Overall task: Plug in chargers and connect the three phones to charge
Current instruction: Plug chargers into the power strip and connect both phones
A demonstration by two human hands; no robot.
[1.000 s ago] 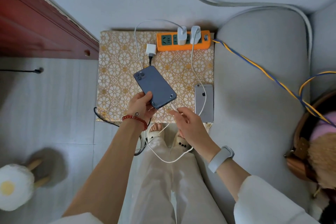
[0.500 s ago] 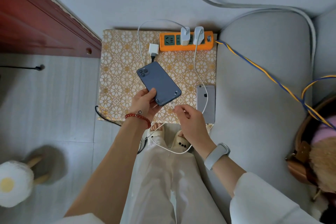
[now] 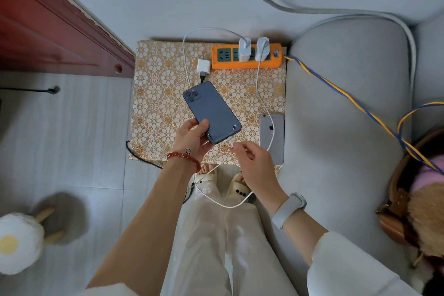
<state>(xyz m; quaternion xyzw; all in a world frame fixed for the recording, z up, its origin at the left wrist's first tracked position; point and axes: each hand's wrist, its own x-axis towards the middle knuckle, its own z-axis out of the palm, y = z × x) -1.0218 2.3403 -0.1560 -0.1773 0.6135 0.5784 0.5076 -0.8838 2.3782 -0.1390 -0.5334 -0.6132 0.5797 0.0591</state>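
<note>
My left hand (image 3: 192,138) grips a dark blue phone (image 3: 211,112) by its lower end, back side up, above a gold-patterned table (image 3: 156,94). My right hand (image 3: 252,163) pinches the plug end of a white cable (image 3: 230,143) right at the phone's bottom edge. That cable loops down past my legs and up to one of two white chargers (image 3: 244,50) seated in an orange power strip (image 3: 245,56). A silver phone (image 3: 272,137) lies face down at the table's right edge with a white cable from the second charger (image 3: 262,48). A third white charger (image 3: 203,66) lies unplugged beside the strip.
A grey sofa (image 3: 348,127) borders the table on the right, with a blue-yellow cord (image 3: 348,98) across it. A red wooden cabinet (image 3: 48,38) stands at left. A black cable (image 3: 141,158) hangs off the table's front. A fluffy stool (image 3: 19,243) sits on the floor.
The blue phone has shifted slightly up and right with my left hand. My right hand has brought the cable plug closer to the phone's bottom edge.
</note>
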